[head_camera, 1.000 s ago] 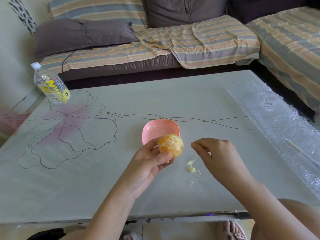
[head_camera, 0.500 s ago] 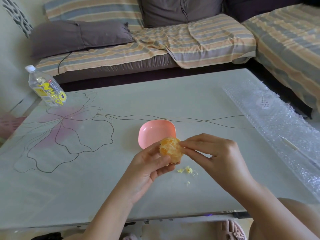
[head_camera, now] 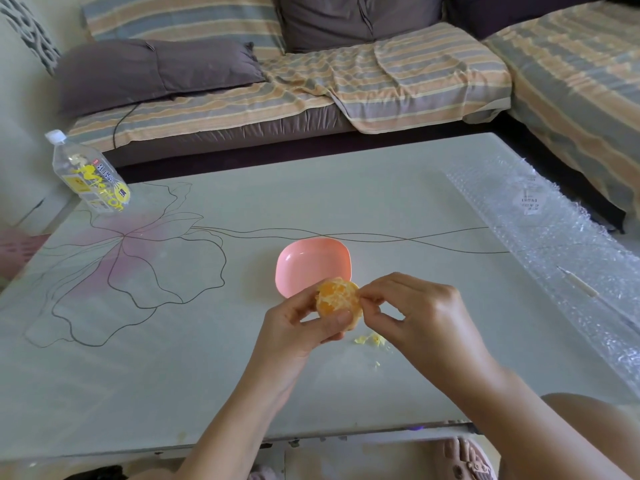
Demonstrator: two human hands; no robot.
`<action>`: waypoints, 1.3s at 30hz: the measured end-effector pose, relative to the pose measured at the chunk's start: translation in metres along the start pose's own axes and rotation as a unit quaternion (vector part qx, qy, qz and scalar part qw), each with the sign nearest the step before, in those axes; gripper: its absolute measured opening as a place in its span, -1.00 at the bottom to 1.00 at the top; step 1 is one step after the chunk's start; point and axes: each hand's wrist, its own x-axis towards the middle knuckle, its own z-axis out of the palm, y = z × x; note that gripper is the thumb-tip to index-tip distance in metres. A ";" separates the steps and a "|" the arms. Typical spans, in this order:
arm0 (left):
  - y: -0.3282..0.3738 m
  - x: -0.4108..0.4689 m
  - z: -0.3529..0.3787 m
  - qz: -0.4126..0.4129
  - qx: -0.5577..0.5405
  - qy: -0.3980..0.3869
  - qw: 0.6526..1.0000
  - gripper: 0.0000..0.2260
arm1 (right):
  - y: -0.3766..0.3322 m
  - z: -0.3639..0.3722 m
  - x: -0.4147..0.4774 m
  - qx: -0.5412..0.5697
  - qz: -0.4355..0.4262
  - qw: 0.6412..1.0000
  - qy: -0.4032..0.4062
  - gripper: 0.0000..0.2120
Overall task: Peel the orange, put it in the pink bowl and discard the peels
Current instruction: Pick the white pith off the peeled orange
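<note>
Fingers (head_camera: 341, 319) of the left hand (head_camera: 294, 327) curl round the mostly peeled orange (head_camera: 336, 297), held over the worktop (head_camera: 346, 188) near the pink bowl (head_camera: 304, 263), while the right hand (head_camera: 426, 317) pinches pith at its edge, best pulled gently so segments stay whole.

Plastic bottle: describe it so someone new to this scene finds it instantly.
Start at the pale table with the flower drawing. At its far left corner sits a clear bottle, white cap, yellow label, the only container besides the pink bowl.

Bowl (head_camera: 304, 261) on table (head_camera: 346, 188) — orange (head_camera: 337, 299) just before it; bottle (head_camera: 91, 178) far left; bubble wrap (head_camera: 554, 237) right.
</note>
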 end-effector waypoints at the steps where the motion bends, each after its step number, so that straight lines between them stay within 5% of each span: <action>1: 0.000 0.000 0.000 0.000 0.001 -0.003 1.000 -0.59 | 0.000 0.000 0.000 0.007 0.007 1.000 -0.001 -0.88; 8: 0.007 -0.001 0.000 0.002 -0.031 -0.019 0.999 -0.60 | 0.000 -0.008 0.001 0.114 0.049 0.992 -0.020 -0.90; 28: 0.005 -0.004 0.000 0.001 0.062 -0.022 0.998 -0.56 | 0.011 -0.019 0.004 0.058 -0.050 0.990 -0.116 -0.93; 34: 0.004 -0.005 0.004 -0.001 0.068 -0.032 0.997 -0.56 | 0.007 -0.014 0.002 -0.061 -0.069 0.992 -0.081 -0.94; 39: 0.005 -0.003 0.002 -0.002 0.068 -0.049 0.997 -0.55 | 0.004 -0.012 0.001 -0.041 -0.042 0.997 -0.054 -0.93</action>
